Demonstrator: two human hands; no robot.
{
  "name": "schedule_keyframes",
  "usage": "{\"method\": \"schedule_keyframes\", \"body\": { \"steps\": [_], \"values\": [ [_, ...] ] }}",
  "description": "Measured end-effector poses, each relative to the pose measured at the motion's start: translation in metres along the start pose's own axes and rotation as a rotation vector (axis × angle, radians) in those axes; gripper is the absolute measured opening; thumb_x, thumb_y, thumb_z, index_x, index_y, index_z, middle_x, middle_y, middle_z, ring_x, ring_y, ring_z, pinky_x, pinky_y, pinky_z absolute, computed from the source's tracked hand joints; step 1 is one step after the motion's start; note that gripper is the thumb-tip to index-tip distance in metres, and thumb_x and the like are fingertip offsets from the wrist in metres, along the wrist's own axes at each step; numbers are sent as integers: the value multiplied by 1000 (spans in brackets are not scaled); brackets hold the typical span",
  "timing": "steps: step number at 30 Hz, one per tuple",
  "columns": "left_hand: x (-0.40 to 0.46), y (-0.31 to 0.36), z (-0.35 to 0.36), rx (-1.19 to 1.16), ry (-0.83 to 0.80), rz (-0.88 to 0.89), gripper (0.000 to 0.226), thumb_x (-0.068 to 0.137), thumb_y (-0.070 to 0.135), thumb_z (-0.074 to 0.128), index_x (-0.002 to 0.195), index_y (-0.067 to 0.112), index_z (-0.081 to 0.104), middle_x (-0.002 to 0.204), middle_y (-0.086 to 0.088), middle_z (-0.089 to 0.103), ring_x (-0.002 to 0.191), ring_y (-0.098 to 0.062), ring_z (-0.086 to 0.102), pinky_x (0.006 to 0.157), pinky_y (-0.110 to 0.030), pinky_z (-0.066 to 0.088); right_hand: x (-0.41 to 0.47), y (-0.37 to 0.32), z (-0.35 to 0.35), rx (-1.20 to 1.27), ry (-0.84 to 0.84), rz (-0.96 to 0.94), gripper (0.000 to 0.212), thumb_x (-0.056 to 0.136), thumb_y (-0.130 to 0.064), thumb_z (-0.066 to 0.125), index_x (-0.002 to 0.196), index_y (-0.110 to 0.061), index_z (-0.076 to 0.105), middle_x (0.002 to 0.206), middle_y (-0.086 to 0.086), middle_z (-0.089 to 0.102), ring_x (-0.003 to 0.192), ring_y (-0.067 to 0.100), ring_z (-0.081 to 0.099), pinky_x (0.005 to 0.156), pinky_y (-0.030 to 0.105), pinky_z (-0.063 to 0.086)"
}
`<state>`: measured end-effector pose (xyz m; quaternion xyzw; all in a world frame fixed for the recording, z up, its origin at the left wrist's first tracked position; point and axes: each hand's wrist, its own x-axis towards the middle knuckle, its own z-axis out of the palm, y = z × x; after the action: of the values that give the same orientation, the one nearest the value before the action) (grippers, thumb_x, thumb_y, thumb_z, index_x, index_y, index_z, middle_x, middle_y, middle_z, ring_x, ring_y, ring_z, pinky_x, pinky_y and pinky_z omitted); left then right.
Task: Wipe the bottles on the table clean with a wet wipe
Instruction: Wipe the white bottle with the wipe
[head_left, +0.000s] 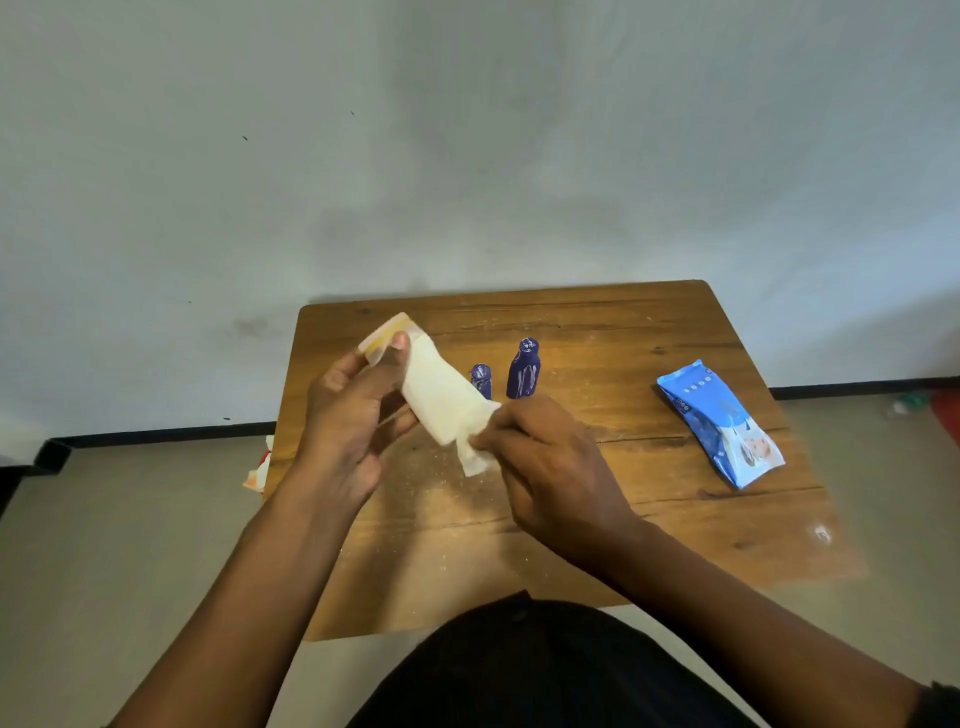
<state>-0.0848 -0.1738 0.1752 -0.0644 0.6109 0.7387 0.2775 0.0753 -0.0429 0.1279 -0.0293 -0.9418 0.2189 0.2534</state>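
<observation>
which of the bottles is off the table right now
The white bottle, held tilted in the air between the left hand and right hand. Both dark blue bottles stand upright on the table.

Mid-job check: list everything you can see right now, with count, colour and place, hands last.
bottle in hand: one, white with a pale cap end, held tilted above the table's left part
wet wipe: one, white, against that bottle's lower end
standing bottles: two, dark blue, upright at table centre, small left of tall
wipes pack: one, blue, lying on the table's right part
table: one, brown wood
scrap: one, white and red, off the table's left edge
left hand: grips the white bottle
right hand: pinches the wet wipe
</observation>
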Motion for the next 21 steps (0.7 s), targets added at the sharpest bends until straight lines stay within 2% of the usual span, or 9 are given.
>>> {"method": "schedule_keyframes", "body": {
  "steps": [2, 4, 8, 9, 11, 12, 18, 21],
  "values": [
    [12, -3, -6, 90, 109, 149, 41, 88, 20, 82, 125, 9, 66, 116, -10, 76, 108, -29, 75, 80, -42, 65, -8, 10, 0, 12, 27, 116, 26, 86, -2, 77, 111, -10, 78, 109, 3, 68, 101, 18, 63, 80, 35, 56],
    [23, -7, -12, 216, 157, 271, 43, 84, 16, 85, 123, 11, 66, 119, -9, 72, 110, -27, 72, 79, -40, 65, -11, 19, -4, 69, 91, 265, 24, 89, -3, 75, 110, -14, 79, 106, -2, 68, 99, 11, 63, 81, 31, 56],
    [53, -19, -23, 635, 164, 418, 45, 79, 27, 89, 119, 25, 68, 119, 4, 70, 104, -17, 67, 74, -25, 55, -5, 24, -11, 148, 145, 432, 22, 93, -8, 74, 109, -23, 78, 106, -9, 68, 99, -1, 61, 81, 11, 49],
    [63, -24, -26, 726, 150, 433, 45, 78, 29, 88, 118, 27, 68, 119, 6, 70, 103, -16, 66, 73, -25, 53, -4, 24, -11, 177, 144, 453, 23, 94, -8, 73, 109, -24, 78, 106, -10, 68, 100, -3, 61, 82, 8, 46],
    [83, -33, -30, 864, 115, 444, 42, 76, 33, 89, 112, 33, 68, 118, 7, 69, 101, -17, 66, 75, -34, 57, -2, 23, -10, 216, 141, 468, 22, 94, -7, 73, 108, -23, 78, 104, -10, 68, 101, -2, 61, 82, 5, 43],
    [93, -38, -32, 929, 96, 447, 41, 75, 34, 89, 109, 34, 67, 116, 7, 69, 100, -18, 66, 76, -37, 58, -1, 21, -9, 227, 139, 467, 22, 94, -7, 73, 108, -23, 78, 104, -10, 69, 101, -1, 62, 82, 5, 43],
    [133, -68, -35, 1237, -22, 454, 34, 76, 25, 89, 100, 25, 65, 105, 5, 70, 91, -21, 65, 73, -37, 56, 7, 19, -4, 259, 139, 469, 21, 94, -6, 72, 107, -21, 78, 104, -11, 69, 101, 4, 64, 81, 19, 52],
    [145, -80, -39, 1366, -44, 435, 34, 75, 28, 87, 94, 30, 60, 101, 4, 71, 86, -23, 65, 69, -35, 54, 11, 21, -3, 247, 141, 489, 20, 94, -6, 72, 107, -20, 79, 105, -9, 70, 101, 4, 64, 82, 19, 52]
  ]
}}
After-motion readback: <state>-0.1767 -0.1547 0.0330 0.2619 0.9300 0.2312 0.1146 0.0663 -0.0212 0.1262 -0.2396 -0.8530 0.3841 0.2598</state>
